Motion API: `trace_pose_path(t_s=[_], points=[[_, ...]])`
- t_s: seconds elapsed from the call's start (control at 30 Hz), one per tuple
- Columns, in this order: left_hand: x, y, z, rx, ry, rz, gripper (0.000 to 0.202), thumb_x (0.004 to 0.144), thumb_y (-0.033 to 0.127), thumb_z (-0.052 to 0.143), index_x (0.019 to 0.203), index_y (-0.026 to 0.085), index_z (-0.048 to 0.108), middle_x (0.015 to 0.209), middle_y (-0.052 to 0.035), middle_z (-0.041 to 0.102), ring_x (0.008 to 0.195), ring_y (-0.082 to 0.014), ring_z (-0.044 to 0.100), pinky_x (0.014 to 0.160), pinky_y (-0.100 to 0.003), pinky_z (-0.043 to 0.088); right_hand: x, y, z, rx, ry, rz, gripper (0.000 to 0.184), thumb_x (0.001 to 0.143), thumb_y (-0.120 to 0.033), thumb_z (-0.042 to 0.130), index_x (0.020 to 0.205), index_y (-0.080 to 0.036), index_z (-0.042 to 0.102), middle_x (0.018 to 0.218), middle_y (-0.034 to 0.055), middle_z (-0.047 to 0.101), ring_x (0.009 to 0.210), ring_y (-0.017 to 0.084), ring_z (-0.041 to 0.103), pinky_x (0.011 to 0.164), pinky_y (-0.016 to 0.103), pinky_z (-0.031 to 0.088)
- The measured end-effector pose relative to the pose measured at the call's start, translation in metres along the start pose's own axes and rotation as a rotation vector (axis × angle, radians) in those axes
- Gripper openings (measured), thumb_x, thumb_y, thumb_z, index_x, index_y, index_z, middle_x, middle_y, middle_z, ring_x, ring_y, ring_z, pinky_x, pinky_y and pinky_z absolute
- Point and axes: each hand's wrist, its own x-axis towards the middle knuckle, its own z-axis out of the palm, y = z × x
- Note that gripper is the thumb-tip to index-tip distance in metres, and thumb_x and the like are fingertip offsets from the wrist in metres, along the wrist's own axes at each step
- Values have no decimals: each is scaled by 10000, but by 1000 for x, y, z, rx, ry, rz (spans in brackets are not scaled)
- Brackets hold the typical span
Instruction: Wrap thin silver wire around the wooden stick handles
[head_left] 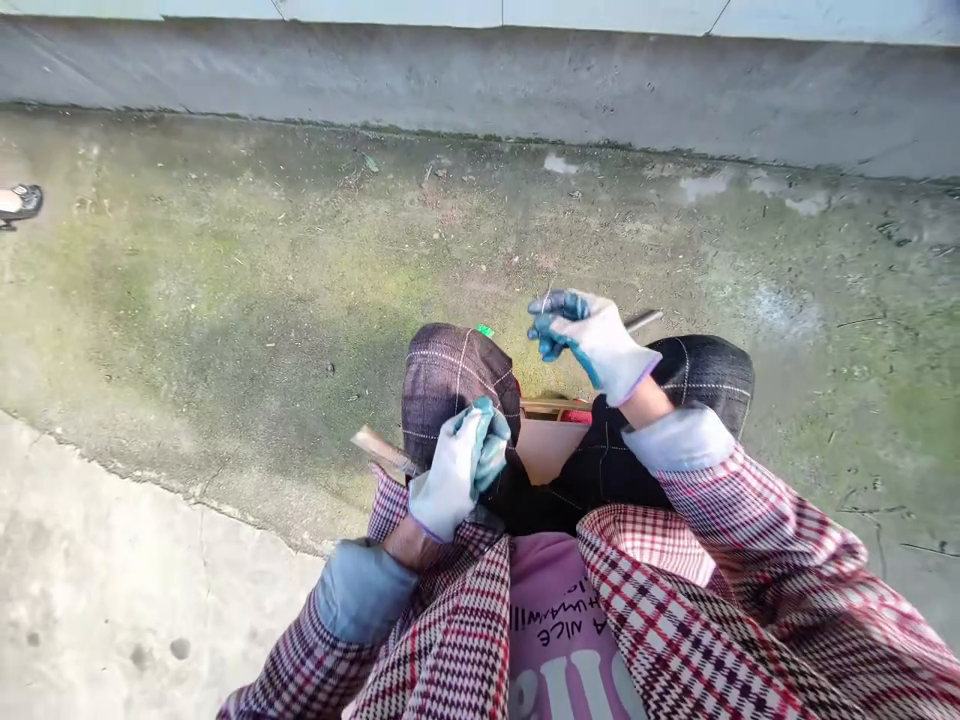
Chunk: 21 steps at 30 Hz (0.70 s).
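Note:
I sit low with my knees drawn up, in dark checked trousers and a red plaid coat. My left hand [461, 465], in a white glove with a blue palm, rests against my left knee [450, 375] with its fingers curled shut; what they hold is hidden. My right hand [589, 340], gloved the same way, is raised above my right knee [705, 370], its fingertips pinched on something thin that I cannot make out. A flat wooden piece [379, 450] juts out to the left beneath my left hand.
Mossy, damp concrete ground [262, 280] spreads ahead up to a grey kerb and pale wall [480, 70]. A paler slab [112, 580] lies at lower left. Someone's dark shoe [21, 203] shows at the far left edge. A small green bit [485, 330] lies past my knee.

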Motion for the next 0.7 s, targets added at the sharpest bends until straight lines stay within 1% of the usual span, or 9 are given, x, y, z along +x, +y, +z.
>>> trace_pose_path(t_s=[0.07, 0.13, 0.23, 0.33, 0.43, 0.5, 0.6, 0.67, 0.7], points=[[-2, 0, 7, -64, -43, 2, 386, 811, 548, 725, 742, 194, 587, 487, 88, 362, 370, -56, 283, 357, -180, 241, -42, 3, -4, -10, -83, 41, 328, 679, -318, 860, 916, -154, 705, 693, 10, 703, 500, 116, 612, 460, 248, 527], [-5, 0, 15, -64, -29, 22, 384, 791, 524, 747, 711, 189, 579, 482, 80, 387, 352, -47, 266, 340, -178, 207, -75, 8, -7, -31, -125, 115, 339, 650, -350, 868, 884, -159, 713, 646, -3, 688, 456, 113, 588, 423, 244, 504], [-7, 0, 29, -10, 14, 86, 383, 815, 514, 728, 691, 185, 577, 482, 72, 408, 343, -44, 270, 333, -186, 184, -106, 10, -12, -79, -142, 137, 300, 697, -388, 844, 864, -158, 746, 636, 10, 696, 444, 106, 570, 423, 238, 497], [-7, 0, 43, 80, 24, 185, 374, 845, 476, 716, 668, 174, 585, 487, 70, 402, 371, -41, 306, 365, -184, 209, -124, 2, -15, -141, -156, 26, 281, 763, -371, 802, 952, -163, 790, 719, 33, 741, 513, 120, 608, 468, 239, 519], [-5, 0, 56, 136, 60, 277, 348, 826, 390, 744, 644, 185, 531, 516, 71, 420, 426, -46, 345, 415, -186, 269, -136, -7, -15, -192, -116, -92, 300, 806, -360, 764, 1034, -168, 796, 797, 40, 764, 574, 132, 637, 504, 242, 534], [-4, 1, 63, 181, 63, 331, 330, 817, 326, 736, 633, 190, 498, 541, 69, 427, 475, -56, 363, 457, -192, 315, -141, -11, -14, -199, -64, -118, 319, 827, -366, 745, 1070, -164, 787, 805, 38, 761, 575, 130, 633, 519, 249, 540], [-6, 3, 69, 270, 16, 404, 294, 793, 258, 731, 613, 184, 510, 593, 46, 481, 583, -82, 436, 550, -199, 391, -148, -15, -14, -186, 4, -142, 335, 830, -355, 741, 1098, -157, 774, 798, 35, 752, 568, 123, 618, 527, 251, 539], [-9, 3, 71, 300, -6, 406, 280, 778, 242, 741, 612, 184, 522, 624, 29, 523, 650, -105, 487, 603, -206, 428, -151, -17, -13, -195, 2, -143, 305, 828, -332, 737, 1075, -156, 776, 773, 30, 744, 556, 119, 608, 518, 246, 528], [-11, 3, 71, 297, -2, 383, 280, 771, 237, 746, 613, 185, 521, 633, 25, 533, 668, -111, 499, 617, -210, 437, -153, -18, -13, -205, -10, -137, 278, 831, -320, 731, 1052, -158, 779, 757, 26, 738, 547, 118, 602, 512, 243, 522]])
